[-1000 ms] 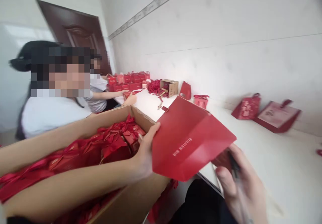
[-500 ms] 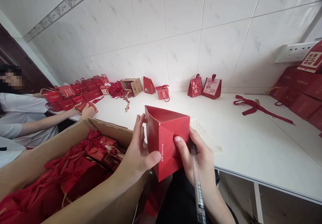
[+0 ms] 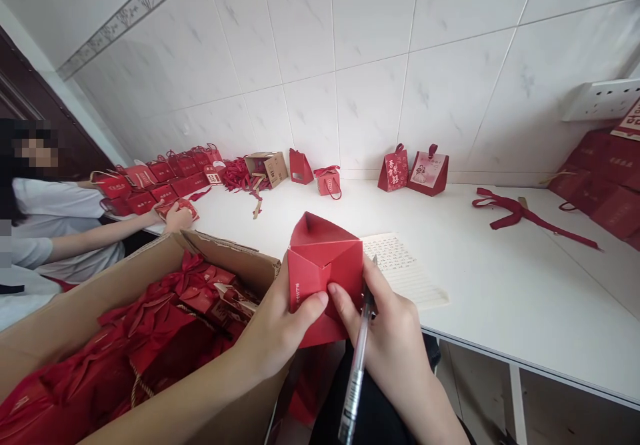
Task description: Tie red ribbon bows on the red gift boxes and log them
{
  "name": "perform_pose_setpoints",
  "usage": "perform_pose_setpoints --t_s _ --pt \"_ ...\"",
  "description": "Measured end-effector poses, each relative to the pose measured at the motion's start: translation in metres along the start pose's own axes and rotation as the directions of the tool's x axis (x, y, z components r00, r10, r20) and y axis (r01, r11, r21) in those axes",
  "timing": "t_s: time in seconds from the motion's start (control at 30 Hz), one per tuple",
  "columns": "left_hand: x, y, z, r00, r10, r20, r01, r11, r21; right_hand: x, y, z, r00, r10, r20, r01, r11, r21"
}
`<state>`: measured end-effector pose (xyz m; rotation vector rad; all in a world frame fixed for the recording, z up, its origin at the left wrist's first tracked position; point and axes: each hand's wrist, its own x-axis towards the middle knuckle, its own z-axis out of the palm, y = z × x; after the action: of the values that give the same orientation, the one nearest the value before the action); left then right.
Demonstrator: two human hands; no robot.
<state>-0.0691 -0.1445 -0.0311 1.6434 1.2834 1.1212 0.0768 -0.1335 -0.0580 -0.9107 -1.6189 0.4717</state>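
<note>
Beyond the hands we see a white tiled wall (image 3: 380, 51) (patterned border strip (image 3: 125, 15) up high), a white table (image 3: 525, 285), and a dark door (image 3: 30, 108) far left.

both hands (image 3: 280, 325) folding red paper box (image 3: 323, 275), pen (image 3: 356, 365) in right hand (image 3: 395, 338)
</note>
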Motion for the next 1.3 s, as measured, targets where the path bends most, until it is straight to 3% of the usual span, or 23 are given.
perform_pose_setpoints --t_s 0.23,0.63,0.9,1.07,1.3 --pt "0.001 -0.007 0.0 0.988 -0.112 -0.102 0.119 0.991 0.066 0.001 0.003 0.001 0.999 0.013 0.049 -0.015 0.999 0.032" --pt "0.004 0.005 0.002 0.974 -0.208 -0.093 0.207 0.978 -0.019 0.004 0.006 0.001 0.994 0.051 0.092 -0.06 0.993 0.098" --pt "0.004 -0.007 0.0 0.988 -0.147 -0.048 0.146 0.989 -0.032 0.001 0.004 -0.002 0.997 -0.001 0.083 0.005 0.999 -0.047" --pt "0.006 -0.005 0.002 1.0 -0.027 -0.001 0.027 0.99 -0.136 0.0 0.005 -0.001 0.993 -0.041 0.112 0.06 0.982 -0.177" --pt "0.002 0.008 0.0 0.999 -0.026 0.044 0.025 0.999 0.026 0.005 0.004 0.001 0.997 0.013 0.079 -0.006 0.996 -0.085"
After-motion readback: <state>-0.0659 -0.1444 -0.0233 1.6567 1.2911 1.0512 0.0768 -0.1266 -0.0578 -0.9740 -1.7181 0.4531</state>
